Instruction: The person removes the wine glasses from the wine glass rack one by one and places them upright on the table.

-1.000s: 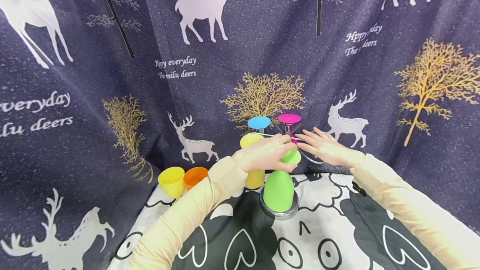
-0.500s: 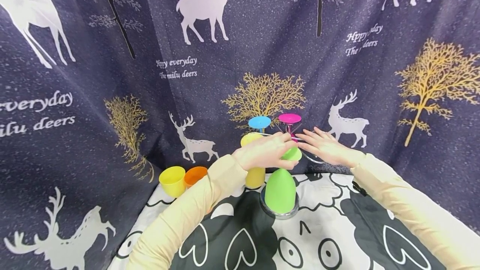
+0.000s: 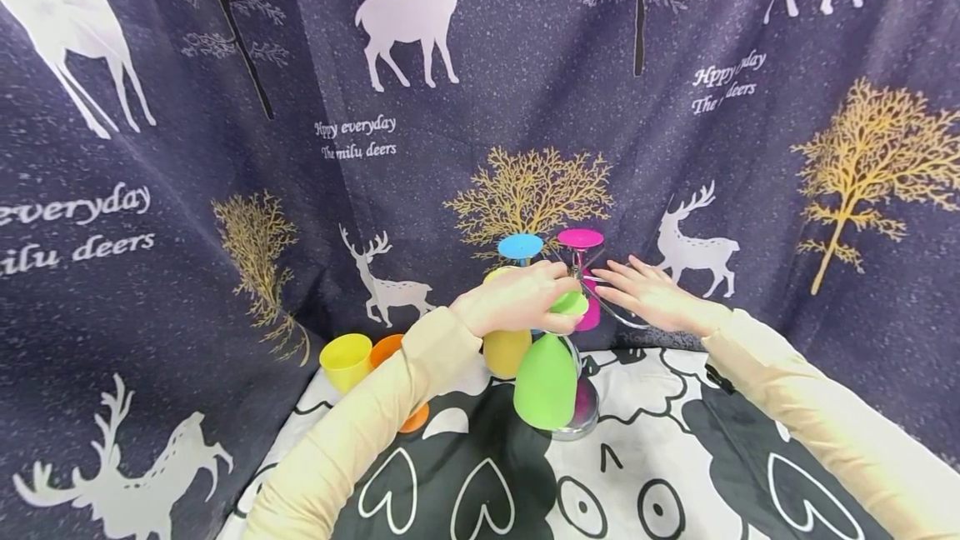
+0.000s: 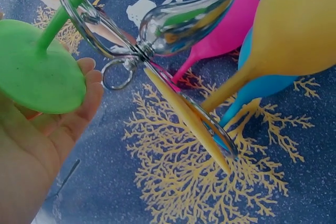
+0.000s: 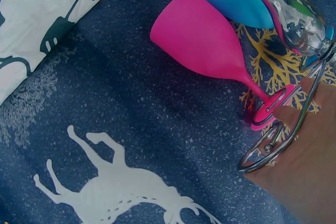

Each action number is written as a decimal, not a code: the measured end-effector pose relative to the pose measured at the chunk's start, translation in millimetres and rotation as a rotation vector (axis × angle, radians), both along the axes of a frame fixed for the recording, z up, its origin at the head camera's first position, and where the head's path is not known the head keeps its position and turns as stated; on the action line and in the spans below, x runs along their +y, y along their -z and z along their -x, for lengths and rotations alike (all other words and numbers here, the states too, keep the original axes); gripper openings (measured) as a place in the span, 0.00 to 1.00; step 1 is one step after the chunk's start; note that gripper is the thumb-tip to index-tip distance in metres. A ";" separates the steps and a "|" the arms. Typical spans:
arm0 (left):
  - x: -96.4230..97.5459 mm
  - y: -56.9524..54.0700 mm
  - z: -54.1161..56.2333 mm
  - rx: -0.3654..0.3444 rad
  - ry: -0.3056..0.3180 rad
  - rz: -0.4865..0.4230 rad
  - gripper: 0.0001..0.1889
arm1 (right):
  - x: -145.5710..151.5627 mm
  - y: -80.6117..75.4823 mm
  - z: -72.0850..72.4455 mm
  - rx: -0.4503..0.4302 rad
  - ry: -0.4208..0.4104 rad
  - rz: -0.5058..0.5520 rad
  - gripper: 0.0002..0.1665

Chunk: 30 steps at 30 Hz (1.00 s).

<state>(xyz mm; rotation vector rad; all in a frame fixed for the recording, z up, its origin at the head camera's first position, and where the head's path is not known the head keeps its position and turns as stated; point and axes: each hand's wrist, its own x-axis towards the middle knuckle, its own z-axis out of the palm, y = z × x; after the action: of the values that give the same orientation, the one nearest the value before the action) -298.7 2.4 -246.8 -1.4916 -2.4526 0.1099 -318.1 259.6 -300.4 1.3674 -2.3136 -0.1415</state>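
Note:
My left hand (image 3: 517, 300) grips the round base of a green goblet (image 3: 547, 386), which hangs upside down and tilted. In the left wrist view its stem passes by a wire loop of the chrome rack (image 4: 178, 27). My right hand (image 3: 656, 298), fingers straight, touches the rack's wire arm at the other side; the right wrist view shows its fingertips behind a wire loop. A yellow goblet (image 3: 508, 352), a blue goblet (image 5: 239, 1) and a pink goblet (image 5: 205, 38) hang upside down from the rack by their bases. The rack's round foot (image 3: 583, 415) stands on the cloth.
To the left stand a yellow goblet (image 3: 347, 361) and an orange goblet (image 3: 386, 350), the latter partly behind my left sleeve. An orange round base (image 3: 415, 418) shows beside the sleeve. Dark deer-print curtains (image 3: 420, 165) rise close behind the rack. A black-and-white cloth (image 3: 615, 457) covers the surface.
My left hand has moved left and slightly toward me with the green goblet, which now tilts and uncovers more of the rack's foot. My right hand has stayed in place.

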 end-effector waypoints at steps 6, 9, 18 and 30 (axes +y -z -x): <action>-1.7 -0.8 5.4 -0.037 -0.025 -0.001 0.25 | 1.0 2.0 1.6 -0.014 0.013 -0.002 0.26; -2.2 -0.8 5.9 -0.044 -0.025 -0.009 0.25 | 2.0 5.1 3.9 0.012 -0.025 0.017 0.28; -0.6 1.5 11.6 0.010 -0.026 -0.007 0.23 | -0.1 4.5 2.6 0.060 -0.069 0.039 0.29; 7.2 3.8 19.5 0.080 -0.010 -0.004 0.21 | 0.0 4.3 3.2 0.070 -0.076 0.049 0.32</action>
<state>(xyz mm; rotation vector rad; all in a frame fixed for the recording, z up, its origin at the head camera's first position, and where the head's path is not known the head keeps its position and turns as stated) -318.2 9.6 -250.6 -1.4450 -2.3957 0.1628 -321.3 259.5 -304.7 1.4008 -2.1902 -0.1065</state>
